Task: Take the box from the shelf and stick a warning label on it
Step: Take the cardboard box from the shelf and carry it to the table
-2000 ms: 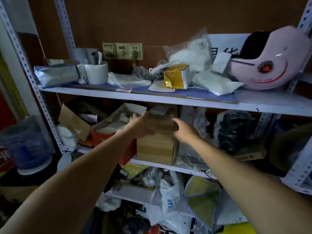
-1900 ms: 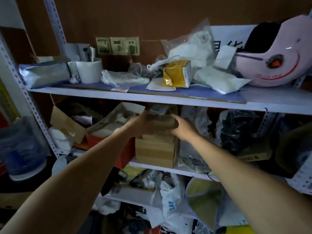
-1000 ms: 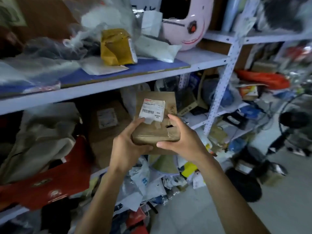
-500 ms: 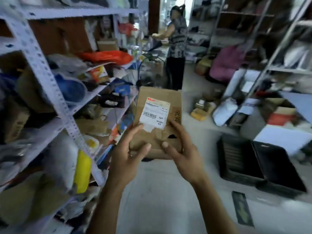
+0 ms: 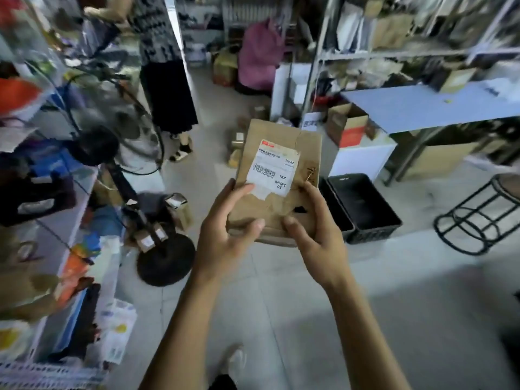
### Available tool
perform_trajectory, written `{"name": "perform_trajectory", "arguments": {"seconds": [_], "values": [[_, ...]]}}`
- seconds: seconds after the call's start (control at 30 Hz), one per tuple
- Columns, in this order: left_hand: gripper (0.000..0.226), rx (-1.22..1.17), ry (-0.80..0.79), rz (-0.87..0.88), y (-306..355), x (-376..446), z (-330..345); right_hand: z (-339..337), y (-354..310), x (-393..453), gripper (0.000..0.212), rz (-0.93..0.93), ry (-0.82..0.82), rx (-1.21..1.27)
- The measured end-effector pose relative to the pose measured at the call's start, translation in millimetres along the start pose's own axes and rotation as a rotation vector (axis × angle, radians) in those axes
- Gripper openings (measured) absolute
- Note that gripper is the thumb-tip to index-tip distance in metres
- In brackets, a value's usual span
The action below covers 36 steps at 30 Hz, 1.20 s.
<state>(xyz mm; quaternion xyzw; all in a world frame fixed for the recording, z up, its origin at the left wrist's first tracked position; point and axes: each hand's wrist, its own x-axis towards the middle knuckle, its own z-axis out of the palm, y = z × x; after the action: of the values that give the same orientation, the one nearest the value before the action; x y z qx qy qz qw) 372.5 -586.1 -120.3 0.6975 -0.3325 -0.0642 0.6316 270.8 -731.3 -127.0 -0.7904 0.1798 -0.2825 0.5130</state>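
Cardboard box [image 5: 281, 181], held at its near edge by our left hand [image 5: 225, 235] and right hand [image 5: 318, 232]; bare floor [image 5: 281, 299] below, seemingly open.

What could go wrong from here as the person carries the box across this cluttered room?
The floor ahead holds a fan base, small parcels and black crates, so tripping seems possible. The box is creased and torn near the right hand; it might crush. The left hand holds only its corner, so it could slip.

grey floor [image 5: 281, 305], black crates [image 5: 363, 209], fan base [image 5: 166, 263]
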Motion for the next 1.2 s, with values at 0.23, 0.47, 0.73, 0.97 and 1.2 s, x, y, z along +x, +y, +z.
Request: {"name": "perform_trajectory", "arguments": {"seconds": [0.23,0.47,0.73,0.97,1.2], "values": [[0.054,-0.070,-0.318,0.094,-16.8,113.7,80.2,-61.5,27.9,58.7,0.080,0.129,0.305,-0.065],[0.054,-0.204,-0.582,0.119,-14.9,160.6,215.0,-158.9,65.5,64.2,0.081,0.266,0.583,-0.163],[0.061,-0.267,-0.712,0.180,3.8,200.3,391.4,-305.6,122.5,89.0,0.076,0.280,0.717,-0.278],[0.056,-0.259,-0.721,0.172,4.8,243.9,486.8,-388.9,167.4,134.2,0.070,0.280,0.689,-0.304],[0.056,-0.246,-0.731,0.095,-12.0,310.6,592.5,-471.4,238.3,205.8,0.064,0.340,0.668,-0.309]]}}
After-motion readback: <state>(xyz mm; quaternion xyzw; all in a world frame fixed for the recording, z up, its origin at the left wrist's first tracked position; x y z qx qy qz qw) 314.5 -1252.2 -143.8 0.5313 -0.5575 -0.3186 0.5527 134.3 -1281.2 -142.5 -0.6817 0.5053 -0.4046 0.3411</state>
